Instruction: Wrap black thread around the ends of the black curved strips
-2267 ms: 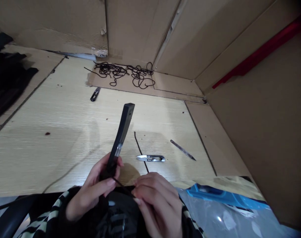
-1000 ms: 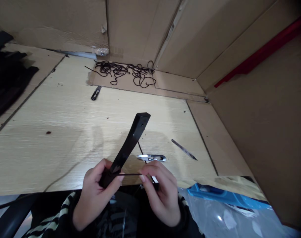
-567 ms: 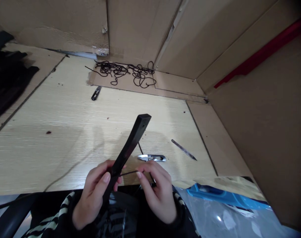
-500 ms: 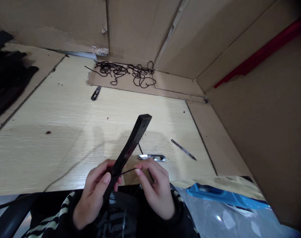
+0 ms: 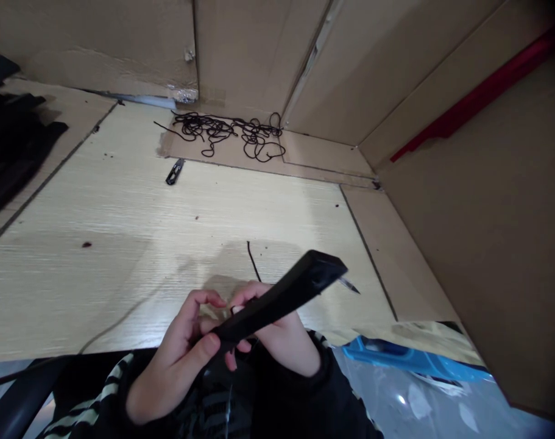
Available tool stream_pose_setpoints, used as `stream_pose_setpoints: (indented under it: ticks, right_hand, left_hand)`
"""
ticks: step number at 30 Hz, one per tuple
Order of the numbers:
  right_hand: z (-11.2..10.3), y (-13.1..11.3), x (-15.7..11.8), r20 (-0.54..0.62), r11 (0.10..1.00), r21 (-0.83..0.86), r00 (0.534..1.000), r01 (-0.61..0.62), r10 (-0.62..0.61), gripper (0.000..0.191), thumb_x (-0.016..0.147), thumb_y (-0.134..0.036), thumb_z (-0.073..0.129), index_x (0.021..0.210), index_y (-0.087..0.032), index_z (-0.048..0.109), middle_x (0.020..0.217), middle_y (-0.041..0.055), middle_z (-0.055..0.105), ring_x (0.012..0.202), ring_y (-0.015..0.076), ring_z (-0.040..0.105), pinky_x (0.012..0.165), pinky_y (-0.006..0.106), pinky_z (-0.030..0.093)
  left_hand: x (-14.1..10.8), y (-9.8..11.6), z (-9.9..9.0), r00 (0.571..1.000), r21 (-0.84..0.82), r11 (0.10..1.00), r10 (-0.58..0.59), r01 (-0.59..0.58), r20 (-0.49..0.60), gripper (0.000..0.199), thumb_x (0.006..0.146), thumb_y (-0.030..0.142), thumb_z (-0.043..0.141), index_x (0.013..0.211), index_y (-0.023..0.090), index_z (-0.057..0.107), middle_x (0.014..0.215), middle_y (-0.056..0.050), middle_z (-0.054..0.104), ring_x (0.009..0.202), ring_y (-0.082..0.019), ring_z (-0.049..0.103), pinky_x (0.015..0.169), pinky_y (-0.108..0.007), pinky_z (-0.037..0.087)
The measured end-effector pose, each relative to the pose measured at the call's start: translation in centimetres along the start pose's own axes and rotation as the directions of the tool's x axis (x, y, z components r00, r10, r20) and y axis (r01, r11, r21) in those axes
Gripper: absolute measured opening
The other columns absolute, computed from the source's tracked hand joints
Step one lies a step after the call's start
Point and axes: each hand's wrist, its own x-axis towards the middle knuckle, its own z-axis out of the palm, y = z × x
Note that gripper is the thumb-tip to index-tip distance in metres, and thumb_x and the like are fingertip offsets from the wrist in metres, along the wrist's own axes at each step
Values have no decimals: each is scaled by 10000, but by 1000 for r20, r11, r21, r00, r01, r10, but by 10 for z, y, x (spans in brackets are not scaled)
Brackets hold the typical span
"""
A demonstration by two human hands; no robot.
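Both hands hold a flat black bar (image 5: pixel 281 299), its far end pointing right. My left hand (image 5: pixel 176 356) grips its near end, thumb on top. My right hand (image 5: pixel 270 332) curls around it from behind, and the bar crosses in front of those fingers. Just beyond the hands, a short black cord (image 5: pixel 253 261) lies on the wood-grain board (image 5: pixel 122 250). A slim metal pointed tool (image 5: pixel 349 285) is partly hidden by the bar's end. Small thread snips (image 5: pixel 175 171) lie farther off, below a tangled pile of black cord (image 5: pixel 226 137). The silver snips seen earlier are hidden.
Cardboard walls (image 5: pixel 250 61) surround the board, with a red strip (image 5: pixel 473 91) along the right wall. Dark cloth (image 5: pixel 12 128) lies at the left. A blue item in clear plastic (image 5: pixel 409 360) sits at lower right, and a black chair arm (image 5: pixel 21 402) at lower left.
The bar has swung from pointing up and away to pointing right, nearly level. My right hand has closed in behind it. The thin cord between my hands no longer shows, and the bar now hides the silver snips.
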Motion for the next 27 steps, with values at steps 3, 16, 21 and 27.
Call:
stream_pose_setpoints:
  ticks: [3,16,21,27]
  right_hand:
    - [-9,-9,1,18,958,-242,988,156,-156,202,888,-356,595,803,-199,688,713,23,543,592,135,562,515,263,475]
    - [-28,-29,12,237,876,-373,944,307,-230,250,846,-402,656,749,-186,736,830,16,477,780,132,508,688,271,456]
    - [-25,-26,14,142,943,-258,974,211,-179,162,797,-348,718,762,-191,697,817,-2,522,731,117,536,684,271,466]
    - [-16,-15,-2,-665,918,-237,636,318,-392,48,867,-207,596,911,-227,602,769,-5,527,681,130,492,599,258,405]
  left_hand:
    - [2,4,2,994,-34,995,-90,92,56,403,853,522,587,1121,263,433,812,-7,746,698,-151,683,674,-245,504]
    - [10,2,10,989,30,991,-132,131,60,438,740,580,685,870,162,688,758,-49,735,604,-142,634,630,-250,487]
    - [11,3,14,994,70,991,-111,112,-16,414,726,569,704,781,159,674,640,-18,676,592,-151,631,600,-242,465]
    - [12,1,13,985,92,993,-53,68,-165,391,746,551,693,812,168,654,590,-11,679,571,-147,626,571,-229,457]
